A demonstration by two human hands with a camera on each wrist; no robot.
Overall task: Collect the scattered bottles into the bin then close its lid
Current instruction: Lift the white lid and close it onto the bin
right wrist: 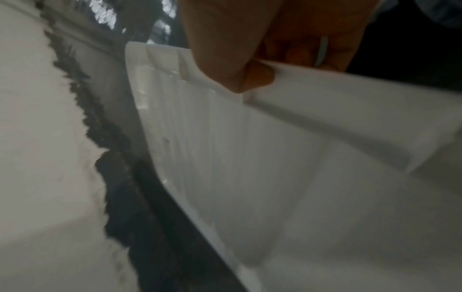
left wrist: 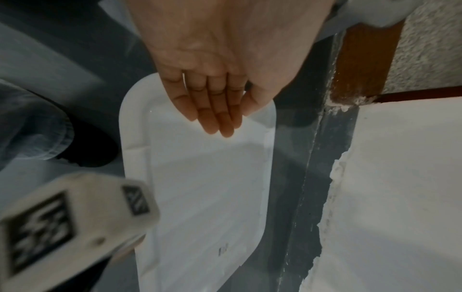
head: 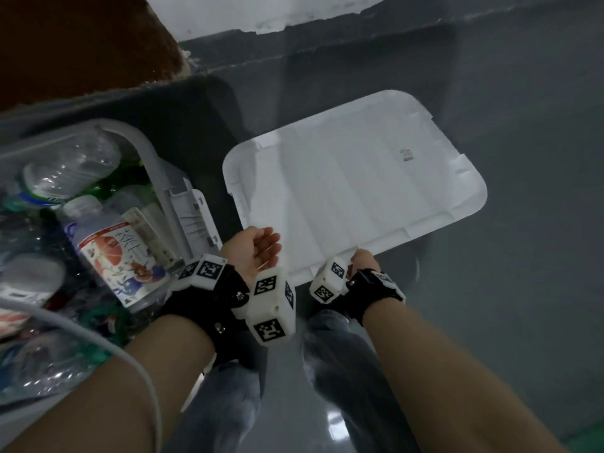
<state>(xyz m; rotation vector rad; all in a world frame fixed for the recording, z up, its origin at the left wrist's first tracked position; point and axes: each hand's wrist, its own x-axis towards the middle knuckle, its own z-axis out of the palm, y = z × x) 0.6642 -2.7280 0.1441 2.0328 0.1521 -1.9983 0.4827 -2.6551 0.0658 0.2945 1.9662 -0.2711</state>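
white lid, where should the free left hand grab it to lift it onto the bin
Probably the near long edge of the white lid, beside the right hand already pinching that raised rim. The open left hand hovers there; come from the person's side.

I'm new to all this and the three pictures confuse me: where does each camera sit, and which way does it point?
Head: worn on the head, looking down at the bin of bottles, the white lid, both forearms, knees.
Left wrist: looks along the open left hand above the lid; a knee shows.
Right wrist: looks along the right hand, whose fingers grip the lid's edge.
Shared: all three show the lid.
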